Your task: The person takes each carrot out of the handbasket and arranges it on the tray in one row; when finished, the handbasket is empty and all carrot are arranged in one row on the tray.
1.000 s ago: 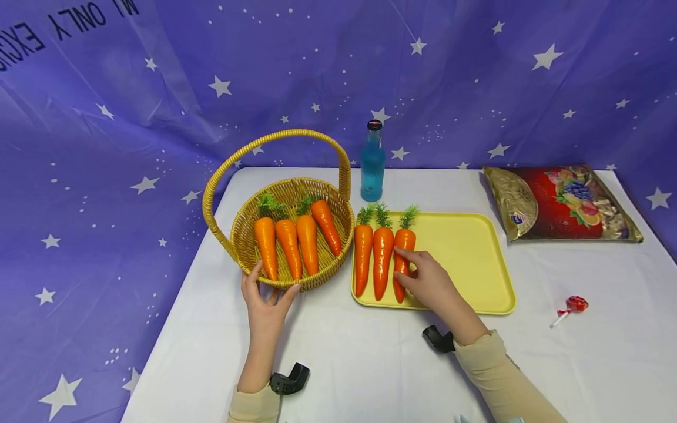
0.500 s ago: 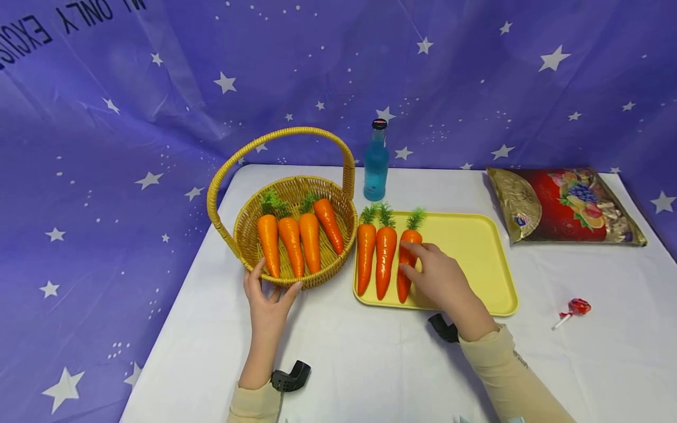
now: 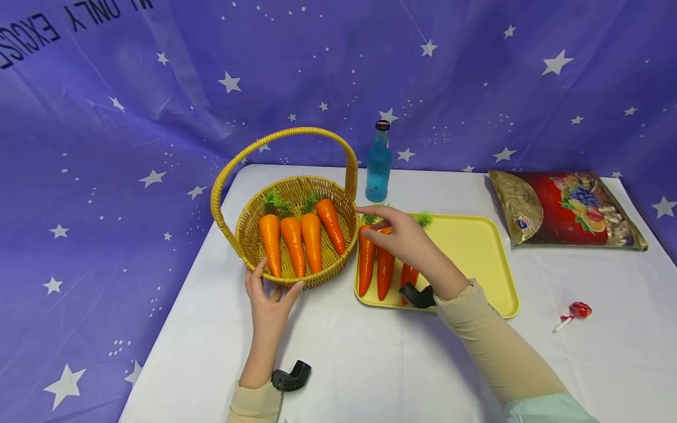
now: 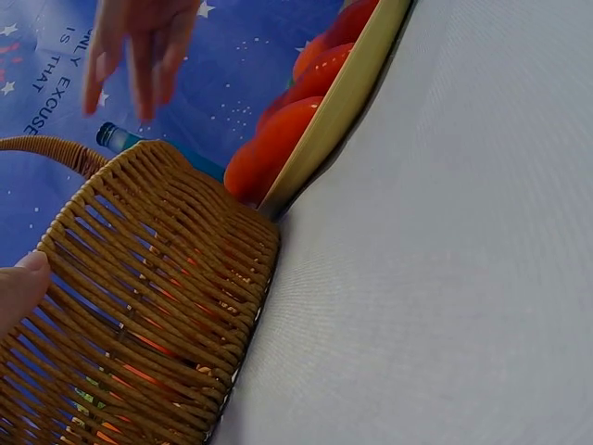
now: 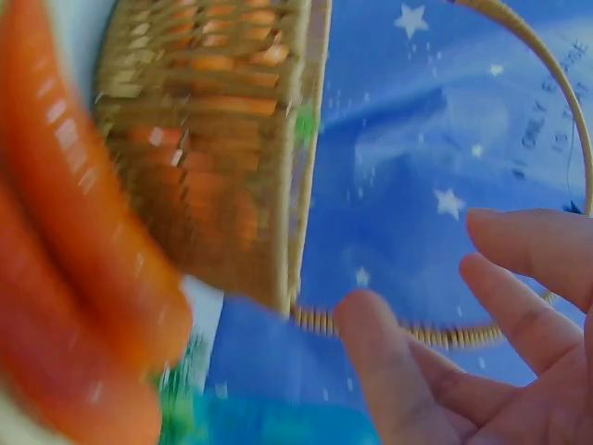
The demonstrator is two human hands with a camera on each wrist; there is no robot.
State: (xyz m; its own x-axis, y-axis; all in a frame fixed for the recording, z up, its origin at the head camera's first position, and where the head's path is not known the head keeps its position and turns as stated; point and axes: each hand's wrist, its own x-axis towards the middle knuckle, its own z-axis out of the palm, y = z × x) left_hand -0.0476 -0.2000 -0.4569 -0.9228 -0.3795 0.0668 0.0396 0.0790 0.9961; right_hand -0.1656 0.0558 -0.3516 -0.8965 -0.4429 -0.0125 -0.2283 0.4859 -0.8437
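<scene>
The left hand [image 3: 268,311] grips the near rim of the round, yellow-brown woven wicker basket [image 3: 336,268] with its tall arched handle. The right hand [image 3: 402,235] hangs in the air near the basket's right side; its thumb and fingers stand apart and hold nothing.

The head view hides part of the right hand's finger spacing; the right wrist view, though blurred, shows the gap between the digits, with the handle behind it. The left wrist view shows a left fingertip on the basket wall and orange surfaces through the weave, neither of which is clear from above.

Contents of the basket, directly ahead of the left grip: four glossy orange carrots with green feathery tops [image 3: 293,247], side by side, the rightmost slanted. Contents of the flat yellow rectangular tray [image 3: 465,252], below the right hand: three glossy red-orange carrots [image 3: 367,264], partly covered from above by the right hand and forearm.

Beyond the right hand stands an upright clear bottle of blue liquid [image 3: 378,167]. To its far right lie a red-and-gold printed bag [image 3: 566,208] and, nearer, a red-wrapped lollipop [image 3: 579,310].
</scene>
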